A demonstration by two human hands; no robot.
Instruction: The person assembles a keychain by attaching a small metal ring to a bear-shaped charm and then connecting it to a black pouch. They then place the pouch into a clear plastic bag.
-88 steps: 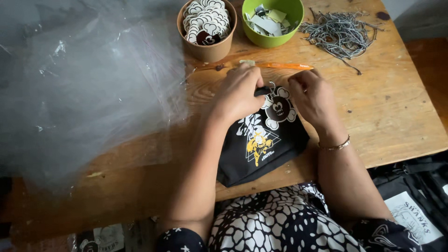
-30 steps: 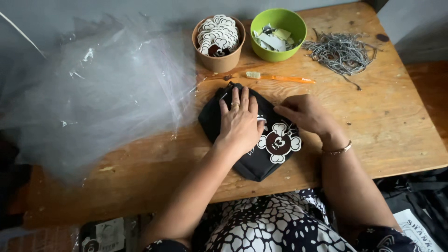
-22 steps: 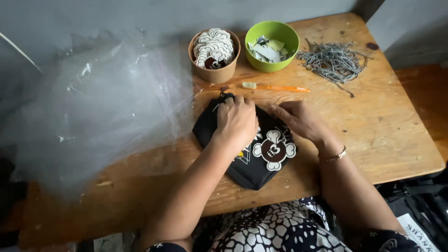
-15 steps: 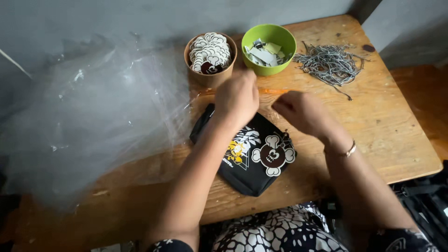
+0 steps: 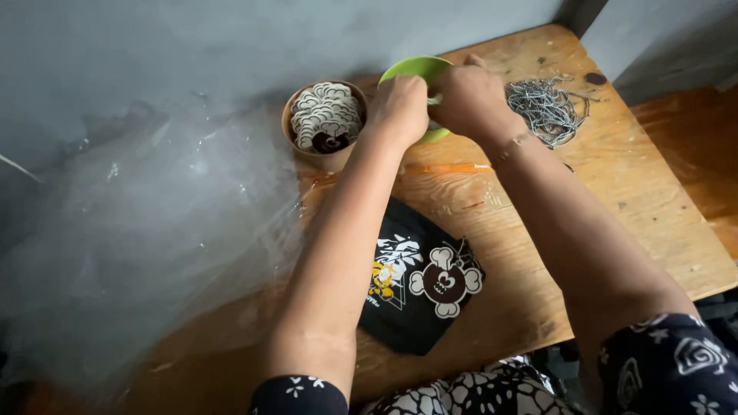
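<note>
Two hands are reaching into the green bowl at the bench's far edge: left hand and right hand are touching, fingers curled, grip unclear. Black pouch is lying near, beside brown cup.

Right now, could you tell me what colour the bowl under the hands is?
Bright green bowl, in the head view.

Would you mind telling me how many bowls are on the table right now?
2. A tan bowl of flower-shaped cutouts stands near the wall, and a green bowl sits just to its right, mostly covered by both hands.
</note>
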